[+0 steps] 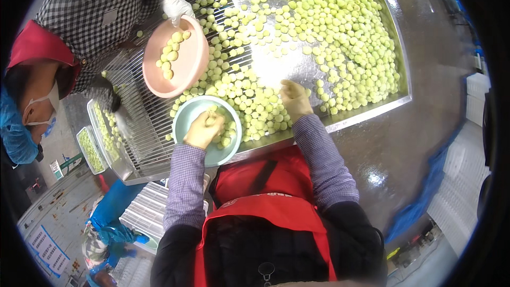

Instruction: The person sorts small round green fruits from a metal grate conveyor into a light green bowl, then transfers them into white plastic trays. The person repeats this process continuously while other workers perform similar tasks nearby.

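Note:
My left hand (204, 128) is inside a pale green plastic bowl (181, 121), its fingers closed around a small round green fruit. More green fruits (226, 141) lie in the bowl beside it. My right hand (295, 99) is over the stainless steel sorting table (306, 72), at the edge of a spread of round green fruits (265, 107). Its fingers are curled, and whether they hold anything is hidden. A large heap of the same fruits (350, 36) covers the table's far right. Slatted metal bars (151, 143) form the table's left part.
Opposite, a co-worker's white-gloved hand (176, 6) grips a tilted pink bowl (187, 61) with several yellowish fruits. The co-worker's dark-gloved hand (104, 93) is near white baskets (92, 149) of fruits at the table's left end. Stacked white crates (145, 207) stand below, beside another person in blue.

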The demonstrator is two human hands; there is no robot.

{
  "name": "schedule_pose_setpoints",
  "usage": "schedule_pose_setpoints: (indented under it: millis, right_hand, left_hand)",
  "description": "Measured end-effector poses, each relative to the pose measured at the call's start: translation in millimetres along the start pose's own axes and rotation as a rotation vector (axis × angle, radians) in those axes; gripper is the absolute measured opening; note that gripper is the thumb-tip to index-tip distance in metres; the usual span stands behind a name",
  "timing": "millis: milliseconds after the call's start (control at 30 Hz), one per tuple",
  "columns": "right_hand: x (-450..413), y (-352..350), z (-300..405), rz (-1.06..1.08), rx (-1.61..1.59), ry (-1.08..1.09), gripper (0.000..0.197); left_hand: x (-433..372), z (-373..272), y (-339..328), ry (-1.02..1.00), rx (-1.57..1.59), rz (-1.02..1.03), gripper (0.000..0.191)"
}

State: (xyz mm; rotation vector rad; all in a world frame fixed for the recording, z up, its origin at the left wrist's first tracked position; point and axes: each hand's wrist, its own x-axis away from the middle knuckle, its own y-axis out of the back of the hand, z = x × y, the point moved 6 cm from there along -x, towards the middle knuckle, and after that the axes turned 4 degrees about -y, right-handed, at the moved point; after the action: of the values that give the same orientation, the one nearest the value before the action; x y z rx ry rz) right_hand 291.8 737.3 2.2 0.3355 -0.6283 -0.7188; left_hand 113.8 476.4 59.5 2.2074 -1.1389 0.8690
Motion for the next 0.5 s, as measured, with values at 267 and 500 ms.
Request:
schedule_pose_setpoints:
  millis: [267, 500]
  right_hand:
    - [-3, -70, 16, 0.139, 0.531, 0.231, 0.059]
    - [-12, -44, -14, 0.242, 0.371, 0.008, 0.064]
  left_hand:
    - [-24, -63, -17, -0.636, -0.749, -0.169, 0.047]
    - [-203, -146, -57, -0.497, -1.084, -0.334, 0.041]
